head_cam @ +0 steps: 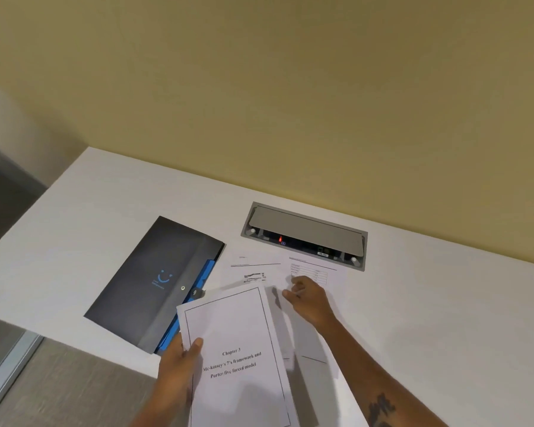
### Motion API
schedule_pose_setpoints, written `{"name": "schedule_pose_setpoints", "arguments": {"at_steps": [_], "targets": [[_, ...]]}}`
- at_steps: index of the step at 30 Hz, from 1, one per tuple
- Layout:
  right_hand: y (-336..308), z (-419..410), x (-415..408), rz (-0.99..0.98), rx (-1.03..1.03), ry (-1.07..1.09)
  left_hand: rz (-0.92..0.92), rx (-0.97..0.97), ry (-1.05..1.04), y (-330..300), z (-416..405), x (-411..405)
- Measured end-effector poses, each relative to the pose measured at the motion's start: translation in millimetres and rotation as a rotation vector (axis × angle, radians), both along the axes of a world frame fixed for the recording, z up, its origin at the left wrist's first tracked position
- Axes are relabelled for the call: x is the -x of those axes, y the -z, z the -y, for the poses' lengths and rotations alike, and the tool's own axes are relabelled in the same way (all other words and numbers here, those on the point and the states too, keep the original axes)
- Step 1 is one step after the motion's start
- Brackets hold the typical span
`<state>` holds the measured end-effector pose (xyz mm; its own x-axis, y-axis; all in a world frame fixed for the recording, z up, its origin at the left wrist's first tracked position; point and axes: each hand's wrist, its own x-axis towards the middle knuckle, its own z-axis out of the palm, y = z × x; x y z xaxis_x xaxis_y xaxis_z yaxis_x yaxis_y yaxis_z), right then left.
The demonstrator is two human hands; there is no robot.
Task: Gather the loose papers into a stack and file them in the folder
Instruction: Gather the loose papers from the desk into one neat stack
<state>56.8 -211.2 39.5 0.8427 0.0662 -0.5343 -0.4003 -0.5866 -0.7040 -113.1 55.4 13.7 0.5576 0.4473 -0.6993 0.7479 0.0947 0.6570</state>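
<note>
My left hand (179, 357) grips the left edge of a title sheet (238, 349) headed "Chapter 3", held tilted above the white desk (429, 318). My right hand (309, 298) rests with its fingertips on a flat sheet with a table (324, 271); its fingers are slightly curled and whether they pinch the paper is unclear. Another printed sheet (250, 268) lies flat between that one and the folder. A further sheet (305, 343) shows under my right forearm. The dark grey folder (148, 285) lies shut on the left with blue dividers showing at its right edge.
A grey recessed power-socket box (305, 235) with a raised lid sits in the desk just beyond the papers, by the yellow wall. The desk's front edge runs diagonally at lower left, with grey floor below it.
</note>
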Motion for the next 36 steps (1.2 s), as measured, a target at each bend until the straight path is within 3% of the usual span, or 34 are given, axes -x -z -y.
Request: {"name": "schedule_pose_setpoints", "arguments": {"at_steps": [11, 21, 30, 36], "targets": [[26.3, -55.8, -48.7, 0.104, 0.415, -0.198, 0.058, 0.055, -0.162, 20.1, -46.5, 20.0], [39.7, -55.0, -48.6, 0.075, 0.299, -0.038, 0.071, 0.125, -0.168, 8.6, -42.8, -0.3], [48.2, -34.7, -3.3, 0.14, -0.061, 0.218, 0.072, 0.103, -0.153, 7.6, -38.8, -9.6], [62.2, -19.1, 53.6, 0.136, -0.009, 0.136, 0.067, 0.121, -0.083, 8.2, -31.7, -7.1]]}}
